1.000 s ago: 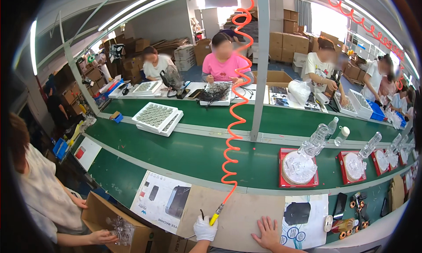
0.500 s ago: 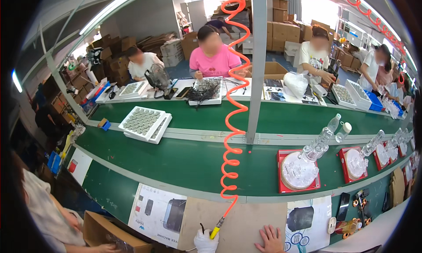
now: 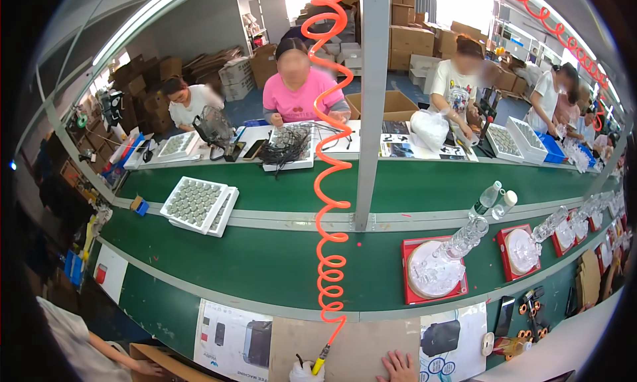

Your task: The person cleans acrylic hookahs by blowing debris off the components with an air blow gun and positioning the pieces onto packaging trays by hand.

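Through my feed, the left hand [image 3: 305,373] sits at six o'clock in a white glove, wrapped around the air gun [image 3: 319,365]. The bare right hand [image 3: 398,367], at five o'clock, is wide, palm down with fingers spread on the cardboard [image 3: 371,330].

I'd judge this a point between pieces: the air gun is in grip and joined to its hose [image 3: 331,276], but I see no part under either hand. Along the counter [image 3: 156,292], the red boxes [image 3: 405,282] running from four o'clock toward three are already loaded. How much is left, I cannot tell.

The air gun's near end is smooth yellow, with a dark tip beyond the glove. The hose is glossy orange coil, straight only at its lower end. The cardboard looks flat, matt and tan. In the nearest box, clear, glassy pieces [image 3: 466,237] rest on a round, pale disc [image 3: 420,288]. Near nine o'clock, two stacked white trays [image 3: 225,217] show small roundish grey parts [image 3: 194,201] in rows.
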`<state>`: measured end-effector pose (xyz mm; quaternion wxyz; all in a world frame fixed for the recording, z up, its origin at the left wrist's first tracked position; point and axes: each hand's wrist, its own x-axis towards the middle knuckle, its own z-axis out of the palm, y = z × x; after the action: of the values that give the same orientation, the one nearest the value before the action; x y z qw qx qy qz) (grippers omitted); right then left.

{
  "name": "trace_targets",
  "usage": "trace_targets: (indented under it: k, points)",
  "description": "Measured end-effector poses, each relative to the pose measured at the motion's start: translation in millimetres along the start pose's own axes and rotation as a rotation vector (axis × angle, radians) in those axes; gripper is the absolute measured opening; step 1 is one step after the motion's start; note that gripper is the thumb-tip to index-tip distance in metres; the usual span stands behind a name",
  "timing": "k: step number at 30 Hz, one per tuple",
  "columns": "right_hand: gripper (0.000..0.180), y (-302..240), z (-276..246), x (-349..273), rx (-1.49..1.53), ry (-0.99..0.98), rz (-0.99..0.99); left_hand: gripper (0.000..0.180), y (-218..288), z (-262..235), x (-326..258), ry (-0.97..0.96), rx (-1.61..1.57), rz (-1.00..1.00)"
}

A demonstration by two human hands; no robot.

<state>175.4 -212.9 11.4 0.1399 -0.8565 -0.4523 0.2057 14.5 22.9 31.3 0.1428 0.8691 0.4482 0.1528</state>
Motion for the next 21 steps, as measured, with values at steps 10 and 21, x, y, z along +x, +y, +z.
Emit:
trace_targets:
  k: [10, 21]
  points:
    - [0.072, -0.7, -3.9, -2.0, -0.004, 0.034, -0.019, 0.033, -7.7, 1.5, -6.1, -0.057, 0.001, 0.021]
    - [0.068, 1.2, 2.6, -7.7, -0.066, 0.172, -0.115, 0.033, -17.9, 16.6, -18.4, 0.003, -0.029, 0.020]
